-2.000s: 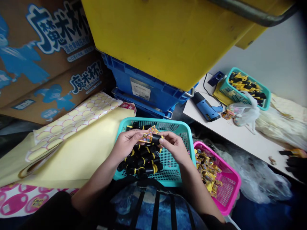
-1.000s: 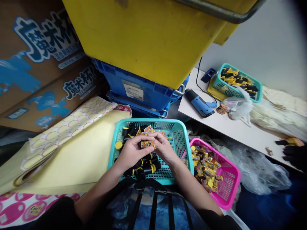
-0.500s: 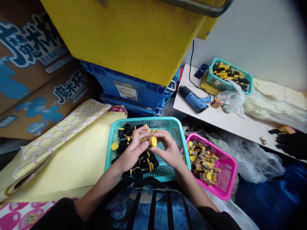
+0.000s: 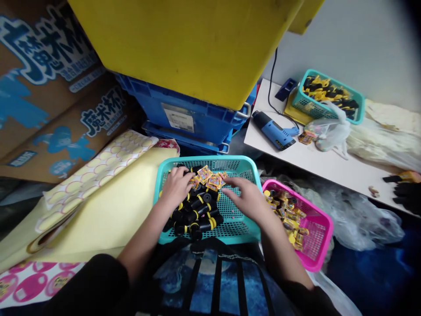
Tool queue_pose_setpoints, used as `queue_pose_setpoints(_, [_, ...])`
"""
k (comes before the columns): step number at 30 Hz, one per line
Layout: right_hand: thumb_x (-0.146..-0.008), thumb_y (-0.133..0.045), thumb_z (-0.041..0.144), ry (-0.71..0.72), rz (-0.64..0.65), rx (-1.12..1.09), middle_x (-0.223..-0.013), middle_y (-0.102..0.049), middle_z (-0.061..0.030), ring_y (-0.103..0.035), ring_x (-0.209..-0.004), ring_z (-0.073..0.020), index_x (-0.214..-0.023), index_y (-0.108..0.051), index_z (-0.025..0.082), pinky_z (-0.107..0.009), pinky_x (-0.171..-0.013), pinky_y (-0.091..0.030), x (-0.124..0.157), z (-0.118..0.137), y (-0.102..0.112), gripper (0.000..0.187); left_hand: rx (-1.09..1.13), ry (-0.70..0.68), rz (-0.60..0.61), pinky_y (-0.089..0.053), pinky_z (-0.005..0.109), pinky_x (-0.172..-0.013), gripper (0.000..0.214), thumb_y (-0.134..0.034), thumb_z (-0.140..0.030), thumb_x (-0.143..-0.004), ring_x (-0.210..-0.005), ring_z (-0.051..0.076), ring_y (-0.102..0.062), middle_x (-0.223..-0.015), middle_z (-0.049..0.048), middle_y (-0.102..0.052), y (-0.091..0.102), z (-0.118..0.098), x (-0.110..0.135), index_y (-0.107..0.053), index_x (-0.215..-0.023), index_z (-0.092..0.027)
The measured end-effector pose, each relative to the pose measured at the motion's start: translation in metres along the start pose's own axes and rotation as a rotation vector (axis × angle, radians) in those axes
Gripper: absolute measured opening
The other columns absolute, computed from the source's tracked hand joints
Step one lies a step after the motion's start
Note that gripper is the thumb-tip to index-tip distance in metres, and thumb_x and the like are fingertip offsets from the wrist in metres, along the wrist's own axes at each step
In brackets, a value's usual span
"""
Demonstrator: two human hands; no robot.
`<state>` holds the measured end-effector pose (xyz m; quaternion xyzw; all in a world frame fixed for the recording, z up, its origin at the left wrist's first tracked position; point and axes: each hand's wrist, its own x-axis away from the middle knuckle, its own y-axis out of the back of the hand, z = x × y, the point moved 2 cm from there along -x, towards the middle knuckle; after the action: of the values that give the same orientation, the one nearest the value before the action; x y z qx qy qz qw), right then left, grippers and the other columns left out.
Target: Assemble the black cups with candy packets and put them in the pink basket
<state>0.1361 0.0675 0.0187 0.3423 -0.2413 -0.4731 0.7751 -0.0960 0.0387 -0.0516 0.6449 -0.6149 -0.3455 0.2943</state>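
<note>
A teal basket [image 4: 241, 236] sits in front of me, with black cylindrical containers with yellow bands [image 4: 197, 213] heaped in its left part. On top of the heap lie several small orange-and-yellow printed packets [image 4: 215, 180]. My left hand [image 4: 176, 188] reaches down onto the containers at the basket's left, fingers bent and a little apart; its fingertips are partly hidden. At the right edge of the packets is my right hand [image 4: 246, 196], thumb and fingers apart, fingertips close to one packet. I see nothing held in it.
Right of the teal basket, a pink basket [image 4: 324, 243] holds small yellow-wrapped containers [image 4: 294, 219]. A blue heat gun [image 4: 274, 131] and another teal basket [image 4: 360, 107] rest on the white table [image 4: 355, 175]. Yellow [image 4: 190, 52] and blue crates [image 4: 204, 120] stand ahead; sticker sheets [image 4: 108, 193] lie left.
The hands have moved apart. The yellow-capped container they held together is out of them. My left hand has gone down to the black containers, my right hand to the packets.
</note>
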Motion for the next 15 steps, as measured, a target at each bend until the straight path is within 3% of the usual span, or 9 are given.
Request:
queue_pose_setpoints(3, [-0.088, -0.058, 0.036, 0.081, 0.108, -0.003, -0.104, -0.072, -0.0096, -0.064, -0.098, -0.0276, -0.103, -0.069, 0.023, -0.043, -0.086, -0.047, -0.03, 0.029, -0.027, 0.023, 0.013, -0.008, 0.02, -0.043, 0.044, -0.088, 0.01, -0.067, -0.021, -0.076, -0.103, 0.031, -0.051, -0.101, 0.0096, -0.062, -0.005, 0.003, -0.009, -0.067, -0.087, -0.021])
queue_pose_setpoints(7, [-0.088, -0.058, 0.035, 0.084, 0.116, 0.028, -0.103, -0.072, -0.0096, -0.064, -0.095, -0.0258, -0.104, -0.069, 0.022, -0.041, -0.084, -0.047, -0.04, 0.028, -0.029, 0.023, 0.168, 0.101, 0.041, -0.047, 0.035, -0.077, 0.01, -0.068, -0.023, -0.074, -0.082, 0.022, -0.058, -0.08, 0.0028, -0.064, 0.005, 0.007, -0.009, -0.059, -0.071, -0.021])
queue_pose_setpoints(11, [-0.086, -0.062, 0.024, 0.198, 0.296, 0.093, -0.094, -0.071, -0.0077, -0.063, -0.088, -0.0227, -0.1, -0.069, 0.02, -0.038, -0.082, -0.046, -0.029, 0.018, -0.039, 0.016, 0.303, 0.211, 0.069, -0.048, 0.03, -0.07, 0.009, -0.063, -0.027, -0.077, -0.075, 0.02, -0.064, -0.083, 0.0013, -0.07, 0.013, 0.005, -0.006, -0.063, -0.085, -0.023])
queue_pose_setpoints(15, [-0.086, -0.062, 0.024, 0.369, 0.405, 0.279, -0.101, -0.068, -0.0112, -0.056, -0.1, -0.0267, -0.105, -0.064, 0.017, -0.042, -0.09, -0.041, -0.015, 0.024, -0.064, 0.021, 0.282, 0.164, 0.078, -0.049, 0.034, -0.079, 0.02, -0.055, -0.034, -0.085, -0.087, 0.024, -0.067, -0.093, 0.004, -0.073, 0.017, 0.002, -0.007, -0.067, -0.097, -0.025])
